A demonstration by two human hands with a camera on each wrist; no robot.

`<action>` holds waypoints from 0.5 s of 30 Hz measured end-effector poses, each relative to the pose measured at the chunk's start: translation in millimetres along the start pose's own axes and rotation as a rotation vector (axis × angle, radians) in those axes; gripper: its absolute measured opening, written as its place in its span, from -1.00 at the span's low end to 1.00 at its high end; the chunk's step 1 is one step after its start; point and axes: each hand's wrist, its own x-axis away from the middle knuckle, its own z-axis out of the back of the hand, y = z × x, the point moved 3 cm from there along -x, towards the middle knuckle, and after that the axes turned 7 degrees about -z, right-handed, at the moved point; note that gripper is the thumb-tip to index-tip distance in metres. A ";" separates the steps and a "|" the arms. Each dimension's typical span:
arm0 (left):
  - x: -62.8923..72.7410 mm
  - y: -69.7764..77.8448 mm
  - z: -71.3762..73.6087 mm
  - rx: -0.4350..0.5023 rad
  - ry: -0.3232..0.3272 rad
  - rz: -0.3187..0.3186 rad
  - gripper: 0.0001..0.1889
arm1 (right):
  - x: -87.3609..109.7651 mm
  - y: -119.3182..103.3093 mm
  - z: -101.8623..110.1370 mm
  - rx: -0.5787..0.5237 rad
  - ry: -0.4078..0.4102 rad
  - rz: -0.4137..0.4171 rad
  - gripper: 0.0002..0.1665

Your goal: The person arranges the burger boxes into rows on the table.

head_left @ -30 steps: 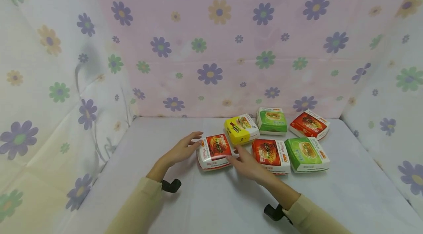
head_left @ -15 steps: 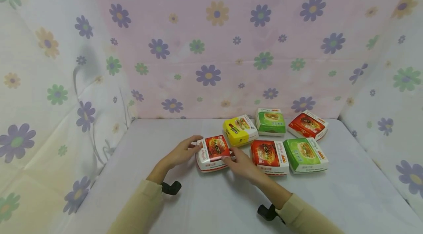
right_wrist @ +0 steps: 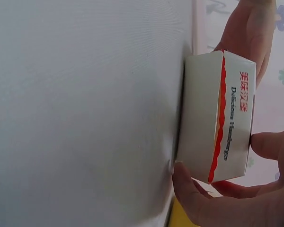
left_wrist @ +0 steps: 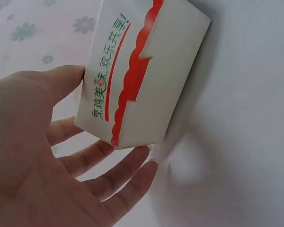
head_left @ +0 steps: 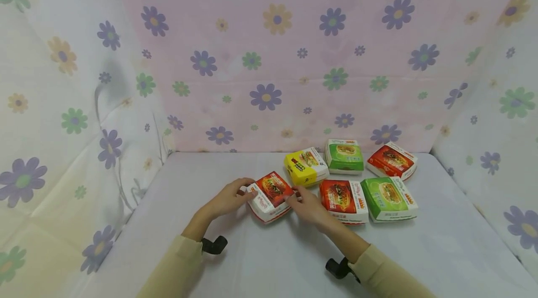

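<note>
A red-and-white hamburger box (head_left: 269, 202) sits on the table between both hands, turned at an angle. My left hand (head_left: 228, 200) holds its left corner; in the left wrist view the thumb meets the upper edge of the box (left_wrist: 128, 80) and the fingers reach round the corner. On the opposite side my right hand (head_left: 310, 207) grips the box, thumb on the top edge and fingers along the side. The right wrist view shows the box (right_wrist: 227, 113) with "Delicious Hamburger" on its side, its base close to the table. Some fingertips are hidden behind the box.
Right of the held box stand a yellow box (head_left: 304, 167), a green box (head_left: 344, 157), a red box (head_left: 392, 161), another red box (head_left: 342, 200) and another green box (head_left: 388, 199). Flowered cloth (head_left: 269, 64) walls the table (head_left: 260, 260) at back and sides.
Between both hands the red-and-white box has turned clockwise on the table. My right hand has come in from its right side to grip it. The other boxes stay put.
</note>
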 end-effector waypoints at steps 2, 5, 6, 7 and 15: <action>4.2 2.8 -0.9 -0.015 -0.005 0.004 -0.42 | -0.9 -0.9 -0.1 -0.008 0.011 -0.008 -0.29; 9.5 7.2 -3.4 -0.028 -0.012 0.018 -0.38 | -2.1 -2.1 -0.7 -0.019 0.026 -0.019 -0.28; 10.8 8.6 -4.1 -0.032 -0.013 0.022 -0.38 | -2.5 -2.5 -0.9 -0.023 0.029 -0.021 -0.28; 11.8 9.6 -4.8 -0.037 -0.010 0.026 -0.37 | -2.8 -2.8 -1.1 -0.027 0.031 -0.023 -0.28; 17.3 12.7 -1.9 -0.061 0.005 0.037 -0.32 | 0.8 -5.8 -0.5 -0.022 0.053 -0.018 -0.25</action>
